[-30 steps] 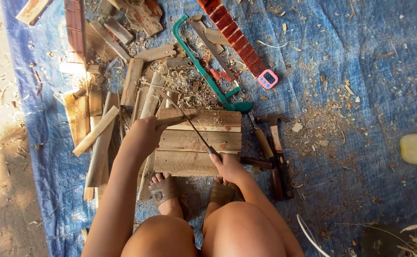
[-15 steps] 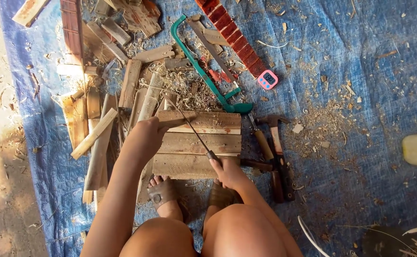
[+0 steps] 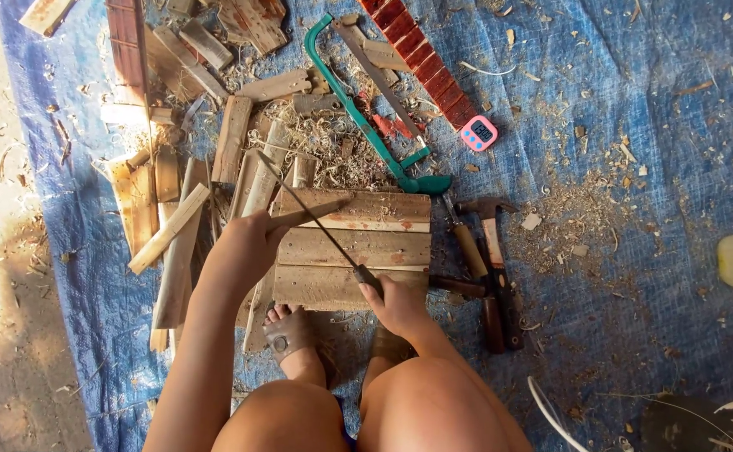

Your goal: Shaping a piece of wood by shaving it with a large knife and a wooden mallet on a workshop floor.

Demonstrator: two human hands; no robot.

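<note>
My left hand grips a thin wooden stick that lies across the top of a small panel of wooden slats. In my right hand is the handle of a long narrow blade, which slants up and to the left over the stick and crosses it near my left hand. The panel rests on a blue tarp just beyond my feet. My knees fill the bottom of the view.
A green hacksaw, a red slatted strip and a small pink timer lie beyond the panel. A hammer and dark-handled tools lie to its right. Wood offcuts and shavings are piled at left.
The blade has slid up and to the left across the stick, its tip now further past my left hand. My right hand followed it slightly; my left hand has stayed put.
</note>
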